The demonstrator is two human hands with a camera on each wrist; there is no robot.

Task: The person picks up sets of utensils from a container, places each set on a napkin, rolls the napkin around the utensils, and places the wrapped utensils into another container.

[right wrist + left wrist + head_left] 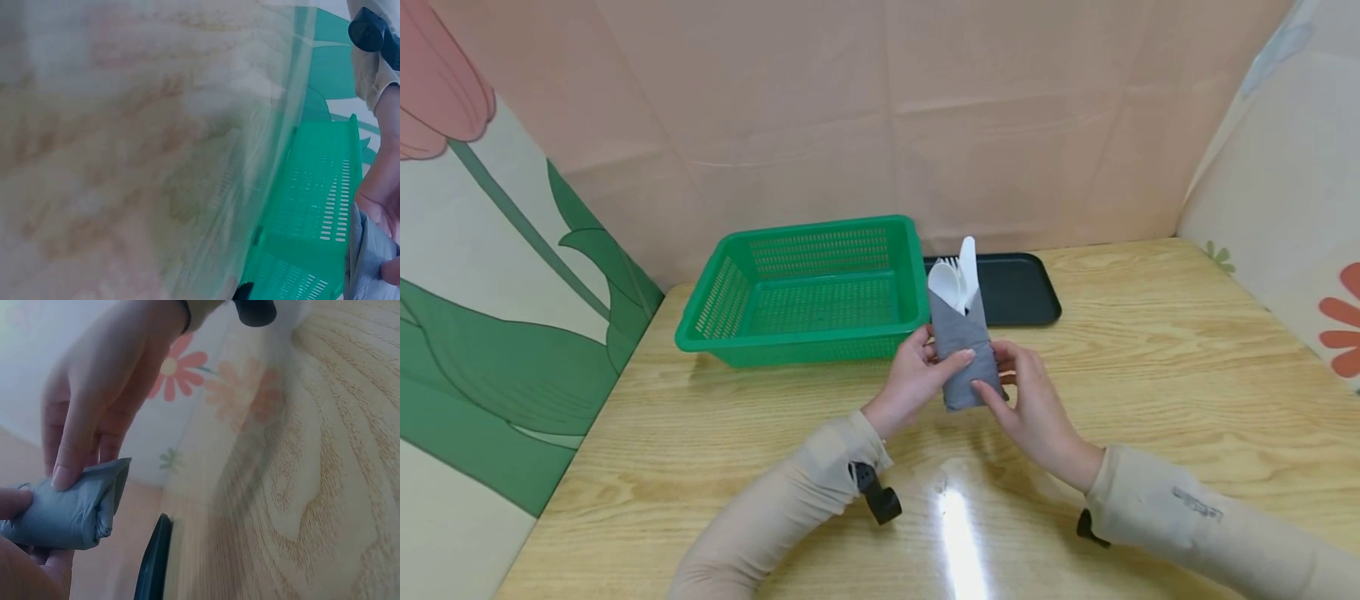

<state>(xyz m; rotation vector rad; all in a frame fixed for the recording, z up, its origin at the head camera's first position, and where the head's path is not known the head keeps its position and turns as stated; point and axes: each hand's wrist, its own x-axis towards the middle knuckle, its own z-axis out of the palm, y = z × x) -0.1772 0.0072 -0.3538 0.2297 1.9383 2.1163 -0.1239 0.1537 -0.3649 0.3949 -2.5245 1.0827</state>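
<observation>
A folded grey napkin forms a pouch, raised above the table in both hands. From its top stick out a white plastic spoon, a white fork mostly behind it, and a white knife. My left hand grips the pouch from the left, thumb across its front. On the other side my right hand pinches the lower right edge, thumb in front and fingers behind. In the left wrist view, the right thumb and fingers hold the napkin near its folded bottom end.
A green plastic basket with slotted walls stands at the back left, its inside bare. Beside it, partly behind the cutlery, lies a black tray. The wooden table meets a pink cloth backdrop and printed side panels.
</observation>
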